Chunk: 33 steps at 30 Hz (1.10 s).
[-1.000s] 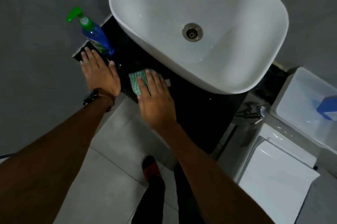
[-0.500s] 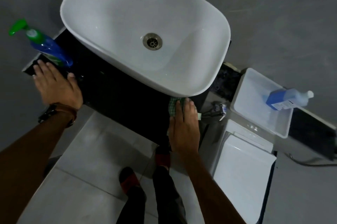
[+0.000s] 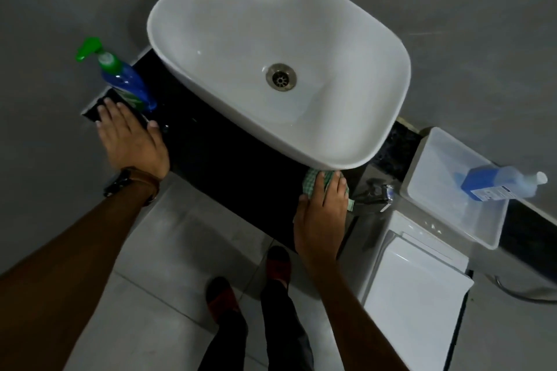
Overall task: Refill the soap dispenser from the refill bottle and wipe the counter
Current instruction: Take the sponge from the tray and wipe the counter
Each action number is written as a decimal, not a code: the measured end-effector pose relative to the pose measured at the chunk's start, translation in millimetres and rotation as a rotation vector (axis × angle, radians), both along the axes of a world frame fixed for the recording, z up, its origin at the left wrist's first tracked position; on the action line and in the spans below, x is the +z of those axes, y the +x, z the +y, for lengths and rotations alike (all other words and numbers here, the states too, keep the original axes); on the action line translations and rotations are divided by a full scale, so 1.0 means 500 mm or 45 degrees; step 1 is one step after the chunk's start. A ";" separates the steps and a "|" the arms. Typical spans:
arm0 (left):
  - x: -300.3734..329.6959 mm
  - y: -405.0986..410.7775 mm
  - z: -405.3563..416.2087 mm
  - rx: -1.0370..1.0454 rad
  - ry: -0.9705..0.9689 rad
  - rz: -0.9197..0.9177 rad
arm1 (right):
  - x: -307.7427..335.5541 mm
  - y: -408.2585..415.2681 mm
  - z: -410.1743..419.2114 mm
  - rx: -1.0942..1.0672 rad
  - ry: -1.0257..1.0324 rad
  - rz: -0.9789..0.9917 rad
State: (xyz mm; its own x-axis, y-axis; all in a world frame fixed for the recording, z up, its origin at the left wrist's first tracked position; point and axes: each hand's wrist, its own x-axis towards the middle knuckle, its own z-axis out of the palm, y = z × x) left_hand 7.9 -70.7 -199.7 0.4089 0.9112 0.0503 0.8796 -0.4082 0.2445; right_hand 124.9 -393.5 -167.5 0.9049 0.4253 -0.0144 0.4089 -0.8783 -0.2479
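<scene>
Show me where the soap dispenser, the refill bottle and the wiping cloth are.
soap dispenser [image 3: 128,84], head view, on its blue body below the green pump.
refill bottle [image 3: 489,183], head view, on its blue body, lying in the clear bin.
wiping cloth [image 3: 312,178], head view, on the green checked part beyond the fingers.

A white basin [image 3: 235,38] sits on the dark top, its metal drain [image 3: 281,76] at centre; a white toilet [image 3: 416,289] stands at right; red slippers [image 3: 278,262] rest on grey floor tiles [image 3: 168,250].

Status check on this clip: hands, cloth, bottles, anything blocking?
Left hand flat on counter beside soap dispenser. Right hand pressing green cloth at counter's right end. Refill bottle lying in tub. Nothing blocking.
</scene>
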 end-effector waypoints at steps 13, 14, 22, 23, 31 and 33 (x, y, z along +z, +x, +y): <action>0.006 -0.005 0.007 0.027 -0.045 0.027 | -0.027 -0.132 0.208 0.610 -0.005 -0.009; 0.005 -0.005 0.007 0.026 -0.042 0.016 | -0.026 -0.129 0.229 0.642 -0.005 -0.005; -0.002 -0.006 0.006 0.027 -0.008 -0.033 | -0.025 -0.090 0.403 0.744 0.021 -0.015; -0.004 -0.006 0.006 0.027 -0.007 -0.035 | -0.024 -0.085 0.425 0.748 0.013 -0.016; -0.014 -0.010 0.016 0.023 0.008 -0.019 | -0.020 -0.075 0.489 0.780 -0.010 0.022; -0.013 -0.009 0.016 0.027 0.001 -0.040 | -0.019 -0.077 0.477 0.812 -0.011 0.022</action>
